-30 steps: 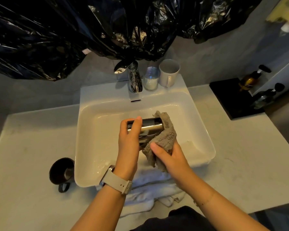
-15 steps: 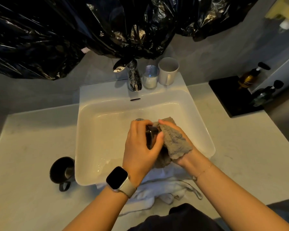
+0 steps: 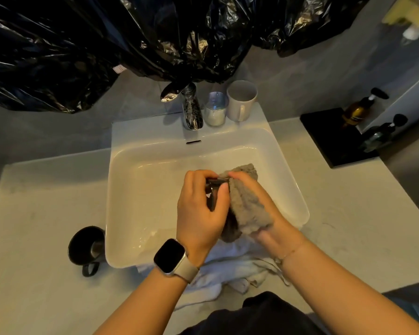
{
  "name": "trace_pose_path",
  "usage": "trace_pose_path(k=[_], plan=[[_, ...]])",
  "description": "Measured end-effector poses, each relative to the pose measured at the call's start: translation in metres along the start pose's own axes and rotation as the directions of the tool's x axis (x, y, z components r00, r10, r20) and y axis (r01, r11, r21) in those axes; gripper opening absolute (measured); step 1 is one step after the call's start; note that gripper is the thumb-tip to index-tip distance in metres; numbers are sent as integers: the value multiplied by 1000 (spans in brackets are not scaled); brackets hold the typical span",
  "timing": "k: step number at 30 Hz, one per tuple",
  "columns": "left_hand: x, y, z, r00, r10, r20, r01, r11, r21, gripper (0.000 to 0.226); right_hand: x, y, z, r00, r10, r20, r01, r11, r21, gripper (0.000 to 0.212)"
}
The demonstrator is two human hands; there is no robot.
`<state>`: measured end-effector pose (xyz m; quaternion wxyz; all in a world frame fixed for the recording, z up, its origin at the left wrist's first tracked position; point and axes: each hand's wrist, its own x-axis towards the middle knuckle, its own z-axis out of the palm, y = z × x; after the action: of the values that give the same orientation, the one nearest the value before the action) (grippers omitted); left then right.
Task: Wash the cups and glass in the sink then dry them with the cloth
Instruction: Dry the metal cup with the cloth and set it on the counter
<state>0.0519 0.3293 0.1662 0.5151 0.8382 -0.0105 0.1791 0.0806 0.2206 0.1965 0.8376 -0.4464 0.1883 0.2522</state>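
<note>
A black mug (image 3: 86, 246) stood on the pale countertop (image 3: 34, 213) just beside the left wall of the white basin (image 3: 131, 189), its handle toward the camera. Over the basin's front half, the left hand (image 3: 200, 213), with a smartwatch (image 3: 171, 256) on its wrist, curled its fingers and thumb round a dark, shiny cup (image 3: 212, 189), most of which was hidden by the two hands. Against the cup's right side lay a grey-brown cloth (image 3: 246, 206), and the right hand (image 3: 257, 197) gripped the cloth, fingertips pressed on its top edge where it met the cup, the rest draped over the palm. Below the hands, a white towel (image 3: 230, 272) lay bunched on the counter at the basin's front rim. On the ledge behind the bowl a chrome faucet (image 3: 191, 110) stood first, then a clear glass (image 3: 215, 108), then a white mug (image 3: 241, 100), each just beside the next. Farther right, a black tray (image 3: 329, 139) held two pump bottles (image 3: 358, 110). Black plastic sheeting (image 3: 107, 39) hung across the wall above.
</note>
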Motion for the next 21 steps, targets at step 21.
trace_pose_path(k=[21], plan=[[3, 12, -6, 997, -31, 67, 23, 991, 130, 30, -9, -5, 2, 981, 170, 91, -180, 978, 110, 33]])
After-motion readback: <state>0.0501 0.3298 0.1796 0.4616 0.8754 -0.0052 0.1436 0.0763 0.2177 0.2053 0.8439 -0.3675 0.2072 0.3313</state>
